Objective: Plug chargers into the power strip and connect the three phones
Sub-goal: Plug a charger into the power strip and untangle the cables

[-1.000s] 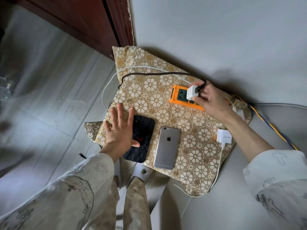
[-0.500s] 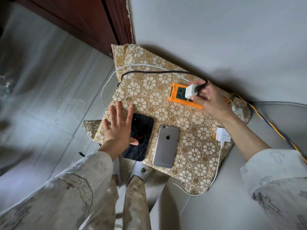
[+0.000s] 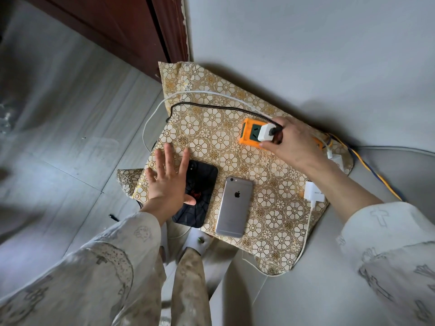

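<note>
An orange power strip [image 3: 249,135] lies at the far side of a gold flowered cloth [image 3: 270,208]. My right hand [image 3: 292,142] grips a small white charger [image 3: 265,132] with a black braided cable [image 3: 211,107] and holds it against the strip's sockets. My left hand [image 3: 168,182] lies flat with spread fingers on the left part of a black phone [image 3: 200,196]. A silver phone [image 3: 234,207] lies face down beside it. A second white charger [image 3: 314,191] with a white cable rests by my right forearm. I see no third phone.
The cloth covers a low surface beside a grey wall [image 3: 306,55] and a dark wooden door frame [image 3: 169,31]. A yellow and blue cord [image 3: 376,177] runs off to the right. A white cable [image 3: 150,114] loops over the cloth's left edge. Grey floor tiles [image 3: 70,137] lie on the left.
My right hand has pressed the white charger down and slightly left onto the orange strip. My left hand has stayed on the black phone.
</note>
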